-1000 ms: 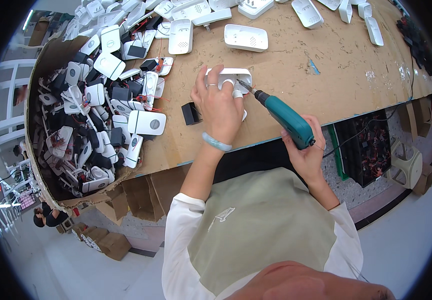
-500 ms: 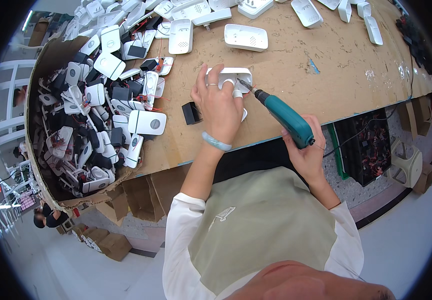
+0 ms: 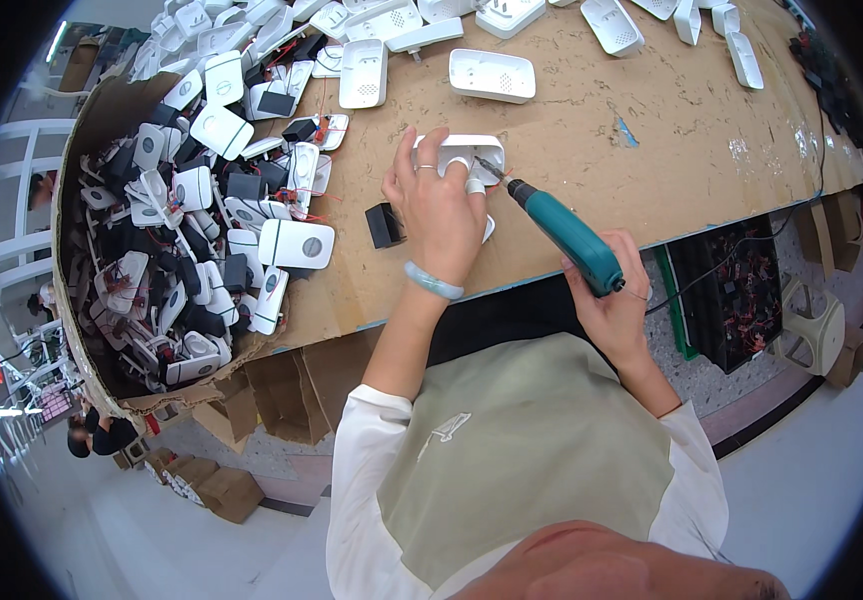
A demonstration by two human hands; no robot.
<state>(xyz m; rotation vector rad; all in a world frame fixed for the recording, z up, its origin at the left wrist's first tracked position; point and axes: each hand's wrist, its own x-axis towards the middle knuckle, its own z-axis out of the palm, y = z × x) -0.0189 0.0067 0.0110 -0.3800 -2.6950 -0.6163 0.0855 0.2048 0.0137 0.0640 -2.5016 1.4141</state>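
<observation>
A teal electric screwdriver [image 3: 574, 240] is gripped at its rear end by my right hand [image 3: 620, 285]. Its bit slants down to the left, into an open white plastic housing [image 3: 490, 150] on the cardboard tabletop. My left hand [image 3: 442, 205] grips that housing from above, fingers bent over its inside, and covers much of it. Rings or finger covers show on some fingers, and a pale bangle circles the wrist. Beside the left hand stands a small black box-shaped part [image 3: 384, 226]. A piece of white plastic [image 3: 490, 229] peeks out on the hand's other side, mostly hidden.
A large cardboard bin [image 3: 82, 330] at left overflows with white covers, black blocks and red wires. Several empty white housings [image 3: 492, 76] lie along the far side. The screwdriver's cable [image 3: 722, 262] trails right, above a black crate [image 3: 727, 300] and a stool [image 3: 814, 320].
Almost nothing differs. Both hands, the screwdriver and the white housing keep their places, apart from a very slight shift of the whole picture.
</observation>
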